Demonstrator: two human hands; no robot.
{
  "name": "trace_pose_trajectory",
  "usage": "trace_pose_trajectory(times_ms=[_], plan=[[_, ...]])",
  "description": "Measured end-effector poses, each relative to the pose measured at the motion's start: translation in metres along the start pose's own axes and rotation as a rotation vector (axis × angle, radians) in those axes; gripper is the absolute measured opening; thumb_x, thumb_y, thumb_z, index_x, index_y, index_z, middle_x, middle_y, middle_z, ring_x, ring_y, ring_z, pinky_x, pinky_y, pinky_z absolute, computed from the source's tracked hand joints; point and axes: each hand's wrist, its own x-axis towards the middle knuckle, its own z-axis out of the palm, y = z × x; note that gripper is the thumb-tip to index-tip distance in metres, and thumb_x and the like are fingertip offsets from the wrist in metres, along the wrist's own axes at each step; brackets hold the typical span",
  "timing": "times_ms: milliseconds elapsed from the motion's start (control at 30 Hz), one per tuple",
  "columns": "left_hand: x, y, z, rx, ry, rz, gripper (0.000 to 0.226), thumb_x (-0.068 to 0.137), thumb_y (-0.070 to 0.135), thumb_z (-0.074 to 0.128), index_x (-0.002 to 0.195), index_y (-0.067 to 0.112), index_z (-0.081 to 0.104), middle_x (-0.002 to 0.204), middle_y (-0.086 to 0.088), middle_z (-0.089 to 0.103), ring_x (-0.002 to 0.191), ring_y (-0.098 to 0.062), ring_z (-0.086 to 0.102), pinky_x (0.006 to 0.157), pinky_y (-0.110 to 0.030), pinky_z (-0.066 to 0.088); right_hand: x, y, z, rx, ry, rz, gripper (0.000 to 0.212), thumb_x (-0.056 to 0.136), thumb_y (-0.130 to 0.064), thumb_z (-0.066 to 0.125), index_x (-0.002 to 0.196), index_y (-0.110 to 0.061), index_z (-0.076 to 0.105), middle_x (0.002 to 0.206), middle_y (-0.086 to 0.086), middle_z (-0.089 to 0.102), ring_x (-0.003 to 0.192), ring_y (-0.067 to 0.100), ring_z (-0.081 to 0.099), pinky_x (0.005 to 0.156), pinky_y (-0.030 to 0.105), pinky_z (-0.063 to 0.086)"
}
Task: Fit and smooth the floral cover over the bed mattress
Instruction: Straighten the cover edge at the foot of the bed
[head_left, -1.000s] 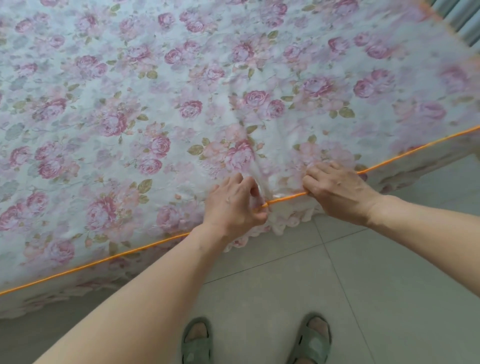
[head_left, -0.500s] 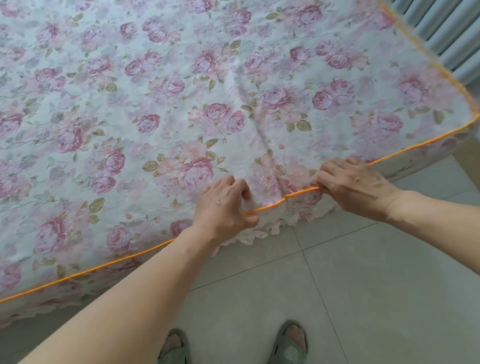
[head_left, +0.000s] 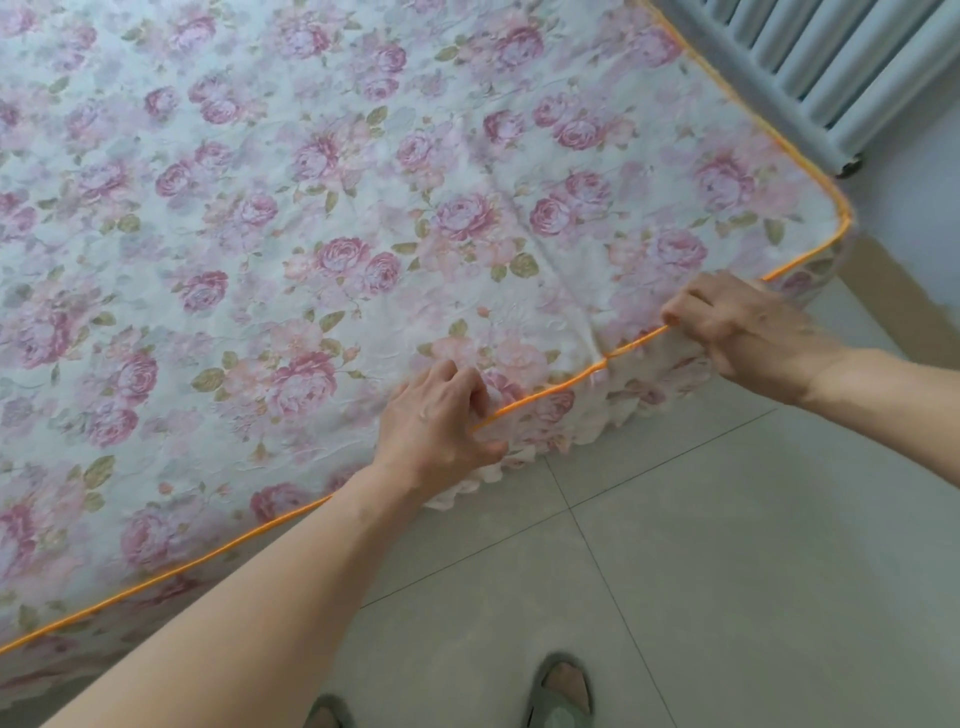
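Observation:
The floral cover (head_left: 322, 218), white with pink roses, lies spread over the bed mattress and fills most of the view. An orange piping (head_left: 550, 387) runs along its near edge, with a frilled skirt (head_left: 597, 415) hanging below. My left hand (head_left: 441, 421) pinches the cover at the piping. My right hand (head_left: 737, 325) grips the piping further right, near the rounded bed corner (head_left: 844, 218). A crease (head_left: 550, 270) runs from the top surface down to the edge between my hands.
A grey radiator (head_left: 831, 73) stands by the wall beyond the bed's right corner. Pale floor tiles (head_left: 727, 545) spread in front of the bed. My feet in green sandals (head_left: 561, 696) stand at the bottom edge.
My hands have spread apart along the orange piping, the right one sliding toward the bed corner. The bunched fold between them has flattened to a thin crease. The view has swung right.

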Motion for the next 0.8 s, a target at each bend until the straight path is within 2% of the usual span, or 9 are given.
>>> trace_pose_trajectory(times_ms=[133,233,300,400,467,500,567,733,800], plan=[[0.016,0.026,0.008,-0.045,0.000,0.054,0.036,0.070,0.049,0.074,0.091,0.029,0.053,0.089,0.012,0.045,0.084,-0.011,0.044,0.068,-0.025,0.030,0.016,0.002,-0.001,-0.071,-0.049,-0.076,0.029,0.059,0.013,0.070,0.073,-0.008,0.056,0.074,0.011,0.050,0.063,0.032,0.054,0.053,0.032,0.035],[0.029,0.041,0.012,-0.052,0.018,0.080,0.033,0.072,0.047,0.072,0.092,0.028,0.054,0.089,0.012,0.045,0.083,-0.012,0.045,0.070,-0.026,0.031,0.014,0.010,-0.001,-0.120,-0.074,-0.112,0.034,0.051,0.016,0.068,0.071,-0.007,0.054,0.071,0.013,0.050,0.062,0.031,0.053,0.052,0.030,0.030],[0.038,0.049,0.012,-0.083,0.015,0.095,0.031,0.073,0.044,0.071,0.094,0.027,0.055,0.091,0.011,0.046,0.084,-0.012,0.046,0.068,-0.028,0.034,0.009,0.022,-0.004,-0.106,-0.077,-0.115,0.037,0.049,0.018,0.066,0.073,-0.006,0.052,0.073,0.014,0.050,0.063,0.032,0.052,0.051,0.032,0.034],[0.050,0.060,0.012,-0.087,0.032,0.111,0.030,0.073,0.039,0.069,0.094,0.025,0.051,0.092,0.010,0.046,0.085,-0.014,0.047,0.066,-0.029,0.039,0.005,0.034,-0.010,-0.057,-0.104,-0.124,0.034,0.057,0.015,0.067,0.077,-0.008,0.052,0.079,0.013,0.050,0.070,0.032,0.053,0.056,0.033,0.036],[0.056,0.064,0.012,-0.039,0.018,0.104,0.034,0.072,0.042,0.069,0.094,0.028,0.048,0.092,0.011,0.043,0.086,-0.013,0.045,0.065,-0.028,0.035,0.002,0.039,-0.009,-0.006,-0.103,-0.088,0.019,0.074,0.005,0.064,0.080,-0.009,0.053,0.082,0.011,0.050,0.074,0.032,0.053,0.060,0.035,0.037],[0.059,0.066,0.013,-0.021,0.005,0.101,0.036,0.071,0.045,0.070,0.094,0.029,0.046,0.092,0.011,0.042,0.087,-0.013,0.044,0.065,-0.028,0.035,-0.001,0.044,-0.007,0.016,-0.077,-0.037,0.006,0.082,-0.005,0.060,0.083,-0.009,0.055,0.084,0.012,0.051,0.076,0.033,0.055,0.061,0.038,0.041],[0.064,0.068,0.014,-0.004,-0.019,0.103,0.040,0.071,0.050,0.070,0.094,0.029,0.046,0.095,0.010,0.042,0.089,-0.013,0.044,0.066,-0.028,0.035,-0.008,0.058,-0.006,0.031,-0.028,0.161,0.015,0.089,-0.021,0.051,0.088,-0.008,0.058,0.090,0.016,0.053,0.085,0.037,0.057,0.068,0.047,0.048],[0.077,0.084,0.016,-0.017,-0.023,0.109,0.041,0.074,0.056,0.068,0.095,0.027,0.048,0.099,0.008,0.043,0.090,-0.015,0.043,0.068,-0.028,0.034,-0.001,0.094,-0.022,0.099,-0.110,0.716,0.016,0.094,-0.021,0.049,0.100,-0.006,0.052,0.115,0.020,0.045,0.102,0.041,0.051,0.083,0.048,0.045],[0.082,0.090,0.016,-0.037,-0.020,0.109,0.040,0.074,0.056,0.068,0.094,0.028,0.047,0.099,0.008,0.043,0.089,-0.015,0.043,0.068,-0.028,0.033,0.009,0.100,-0.026,0.111,-0.106,0.910,0.032,0.092,-0.018,0.049,0.118,0.001,0.045,0.124,0.024,0.042,0.107,0.045,0.051,0.087,0.049,0.043]])
